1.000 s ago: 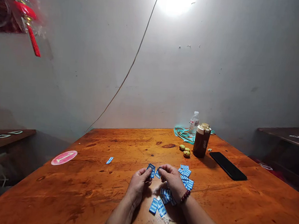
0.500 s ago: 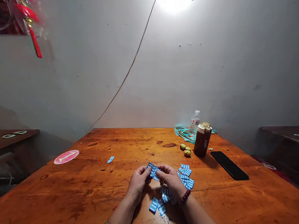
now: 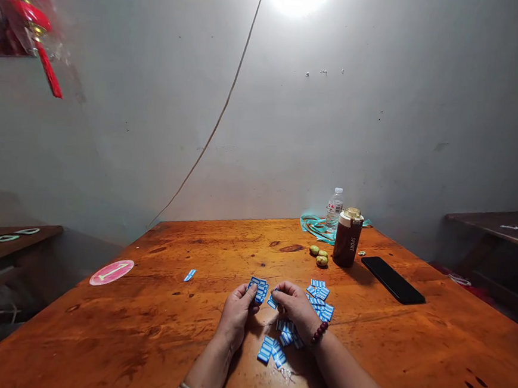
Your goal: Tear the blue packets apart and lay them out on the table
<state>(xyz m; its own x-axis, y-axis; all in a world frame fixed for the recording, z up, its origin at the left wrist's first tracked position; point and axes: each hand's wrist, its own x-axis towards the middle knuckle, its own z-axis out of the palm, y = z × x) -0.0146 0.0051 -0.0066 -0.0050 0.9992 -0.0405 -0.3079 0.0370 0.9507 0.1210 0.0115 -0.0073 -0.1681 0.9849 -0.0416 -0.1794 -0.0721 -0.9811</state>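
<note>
My left hand (image 3: 234, 313) grips a small fanned bunch of blue-and-white labels (image 3: 258, 291) between thumb and fingers. Just to its right, my right hand (image 3: 297, 307) pinches a smaller blue-and-white label piece (image 3: 272, 302), with a gap between it and the bunch. Beyond and beside my right wrist lies a loose heap of like label pieces (image 3: 320, 306). Nearer to me, between my forearms, are more label pieces (image 3: 265, 350), partly covered by my right hand. One separate label piece (image 3: 190, 275) rests on the table off to the left.
On the wooden table (image 3: 142, 316) stand a brown SPORT flask (image 3: 347, 243) and a clear bottle (image 3: 335, 211) by a turquoise strap (image 3: 317, 227). Several small green fruits (image 3: 321, 260) lie near the flask. A black phone (image 3: 393, 280) is at right, a pink round sticker (image 3: 111, 273) at left.
My hands have drawn apart: the right now holds a small label piece away from the bunch left in my left hand. The whole view has shifted slightly.
</note>
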